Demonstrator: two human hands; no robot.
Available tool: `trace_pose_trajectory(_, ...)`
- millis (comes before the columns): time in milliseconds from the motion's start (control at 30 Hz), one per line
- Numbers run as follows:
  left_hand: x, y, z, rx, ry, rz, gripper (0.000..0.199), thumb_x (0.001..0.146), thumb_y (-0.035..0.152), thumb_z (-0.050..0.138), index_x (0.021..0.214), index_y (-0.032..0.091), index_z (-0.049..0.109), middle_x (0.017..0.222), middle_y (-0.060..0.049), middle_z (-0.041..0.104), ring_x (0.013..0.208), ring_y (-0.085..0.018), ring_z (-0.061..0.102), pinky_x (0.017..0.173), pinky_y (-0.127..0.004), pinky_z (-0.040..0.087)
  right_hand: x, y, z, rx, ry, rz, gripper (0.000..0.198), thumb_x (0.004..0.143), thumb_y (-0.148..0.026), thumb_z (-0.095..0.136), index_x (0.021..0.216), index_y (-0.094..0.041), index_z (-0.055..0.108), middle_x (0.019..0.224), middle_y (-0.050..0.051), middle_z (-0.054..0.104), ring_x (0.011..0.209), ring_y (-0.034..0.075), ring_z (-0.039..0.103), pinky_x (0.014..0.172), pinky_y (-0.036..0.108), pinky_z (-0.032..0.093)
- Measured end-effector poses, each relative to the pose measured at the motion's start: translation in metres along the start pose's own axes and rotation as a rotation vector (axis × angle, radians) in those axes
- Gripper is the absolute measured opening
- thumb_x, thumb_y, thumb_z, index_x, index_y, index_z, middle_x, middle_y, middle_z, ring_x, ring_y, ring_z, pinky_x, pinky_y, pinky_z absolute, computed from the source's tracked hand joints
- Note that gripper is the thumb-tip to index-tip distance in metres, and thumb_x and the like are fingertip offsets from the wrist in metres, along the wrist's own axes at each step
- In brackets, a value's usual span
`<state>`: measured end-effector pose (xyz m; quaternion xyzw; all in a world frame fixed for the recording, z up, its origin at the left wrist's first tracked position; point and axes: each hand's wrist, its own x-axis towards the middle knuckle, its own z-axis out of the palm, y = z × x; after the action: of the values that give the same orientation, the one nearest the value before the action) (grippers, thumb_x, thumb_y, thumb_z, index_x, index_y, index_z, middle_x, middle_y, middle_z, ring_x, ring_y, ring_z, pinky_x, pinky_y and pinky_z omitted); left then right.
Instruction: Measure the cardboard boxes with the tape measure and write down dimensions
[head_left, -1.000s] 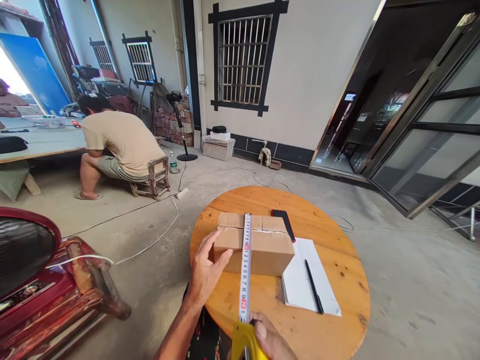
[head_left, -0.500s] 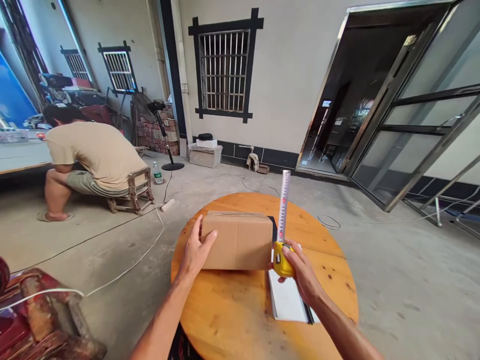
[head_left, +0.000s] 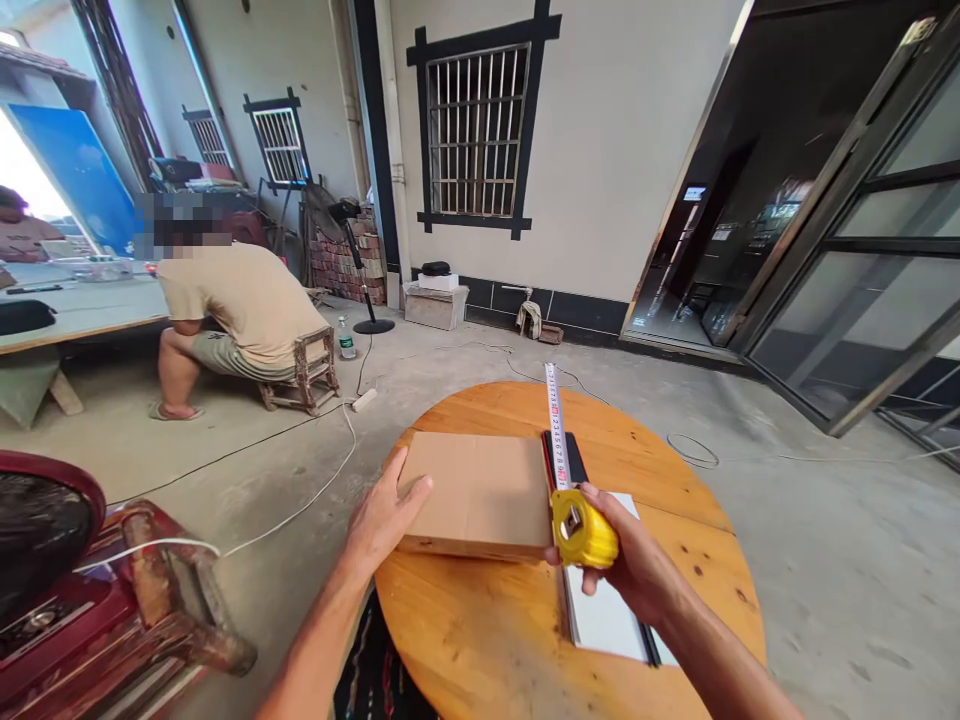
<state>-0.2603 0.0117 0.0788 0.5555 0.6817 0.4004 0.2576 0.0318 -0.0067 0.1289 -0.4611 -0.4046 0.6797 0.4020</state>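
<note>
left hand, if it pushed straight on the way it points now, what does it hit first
The cardboard box, most likely: the left hand seems to rest against its left side, though depth makes the exact contact hard to tell.

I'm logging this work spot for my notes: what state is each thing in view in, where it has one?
Cardboard box: on the round table, broad face up; flap state unclear.
Left hand: on the box's left edge.
Right hand: gripping the tape measure.
Tape measure: blade drawn out.
Paper: lying flat, partly hidden.
Pen: lying on the paper.
Glass door: open.
Bottle: upright.
</note>
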Motion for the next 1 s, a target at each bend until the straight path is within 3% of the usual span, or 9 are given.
trace_pose_trajectory(133, 0.001, 0.006, -0.001, 0.018, -0.023, -0.007, 0.073, 0.086, 0.057, 0.048, 0.146, 0.017, 0.037, 0.131, -0.015, 0.060, 0.112, -0.030, 0.062, 0.097, -0.044, 0.046, 0.002, -0.007, -0.003, -0.063, 0.054, 0.014, 0.032, 0.088, -0.049, 0.055, 0.101, -0.019, 0.051, 0.079, 0.001, 0.059, 0.074, 0.025, 0.073, 0.033, 0.018, 0.047)
trace_pose_trajectory(267, -0.018, -0.007, 0.002, -0.024, -0.037, 0.107, 0.070, 0.088, 0.055, 0.046, 0.146, 0.017, 0.036, 0.146, -0.013, 0.046, 0.133, -0.027, 0.045, 0.106, -0.041, 0.040, -0.021, -0.005, -0.005, -0.100, 0.079, 0.004, 0.041, 0.085, -0.052, 0.060, 0.111, -0.022, 0.051, 0.082, 0.002, 0.061, 0.078, 0.025, 0.073, 0.034, 0.020, 0.047)
trace_pose_trajectory(333, -0.030, -0.017, 0.008, -0.036, -0.019, 0.192, 0.065, 0.088, 0.051, 0.049, 0.144, 0.019, 0.040, 0.149, -0.010, 0.043, 0.137, -0.025, 0.039, 0.110, -0.039, 0.036, -0.039, 0.003, -0.001, -0.055, 0.032, 0.041, 0.048, 0.083, -0.056, 0.060, 0.116, -0.023, 0.049, 0.090, 0.004, 0.064, 0.076, 0.025, 0.073, 0.033, 0.020, 0.046)
trace_pose_trajectory(433, -0.043, -0.027, 0.019, -0.032, 0.058, 0.256, 0.059, 0.087, 0.046, 0.053, 0.139, 0.020, 0.046, 0.148, -0.010, 0.043, 0.138, -0.024, 0.038, 0.114, -0.040, 0.032, -0.058, 0.022, 0.015, 0.070, -0.091, 0.206, 0.059, 0.079, -0.065, 0.059, 0.118, -0.022, 0.047, 0.098, 0.009, 0.070, 0.066, 0.021, 0.072, 0.038, 0.021, 0.048)
trace_pose_trajectory(500, -0.046, -0.030, 0.027, -0.034, 0.102, 0.263, 0.056, 0.087, 0.044, 0.054, 0.137, 0.021, 0.048, 0.146, -0.010, 0.045, 0.137, -0.024, 0.039, 0.114, -0.041, 0.033, -0.061, 0.037, 0.030, 0.131, -0.149, 0.292, 0.066, 0.075, -0.069, 0.061, 0.116, -0.019, 0.047, 0.093, 0.012, 0.072, 0.061, 0.020, 0.071, 0.048, 0.025, 0.054)
trace_pose_trajectory(600, -0.047, -0.031, 0.034, -0.047, 0.129, 0.272, 0.052, 0.086, 0.042, 0.056, 0.135, 0.023, 0.051, 0.144, -0.009, 0.048, 0.135, -0.024, 0.042, 0.113, -0.043, 0.034, -0.055, 0.054, 0.047, 0.161, -0.211, 0.353, 0.071, 0.071, -0.073, 0.064, 0.110, -0.014, 0.051, 0.087, 0.014, 0.073, 0.071, 0.025, 0.073, 0.059, 0.032, 0.058)
trace_pose_trajectory(733, -0.047, -0.031, 0.035, -0.062, 0.135, 0.265, 0.051, 0.085, 0.041, 0.059, 0.133, 0.023, 0.054, 0.142, -0.009, 0.049, 0.135, -0.026, 0.042, 0.113, -0.044, 0.035, -0.052, 0.065, 0.057, 0.165, -0.225, 0.362, 0.066, 0.070, -0.075, 0.062, 0.099, -0.016, 0.056, 0.082, 0.013, 0.073, 0.081, 0.029, 0.073, 0.056, 0.032, 0.058)
trace_pose_trajectory(1000, -0.047, -0.029, 0.035, -0.061, 0.152, 0.276, 0.051, 0.083, 0.041, 0.062, 0.131, 0.022, 0.056, 0.140, -0.009, 0.051, 0.133, -0.026, 0.045, 0.111, -0.041, 0.037, -0.070, 0.060, 0.061, 0.193, -0.191, 0.409, 0.065, 0.070, -0.078, 0.058, 0.099, -0.020, 0.062, 0.068, 0.005, 0.069, 0.064, 0.024, 0.072, 0.051, 0.030, 0.057)
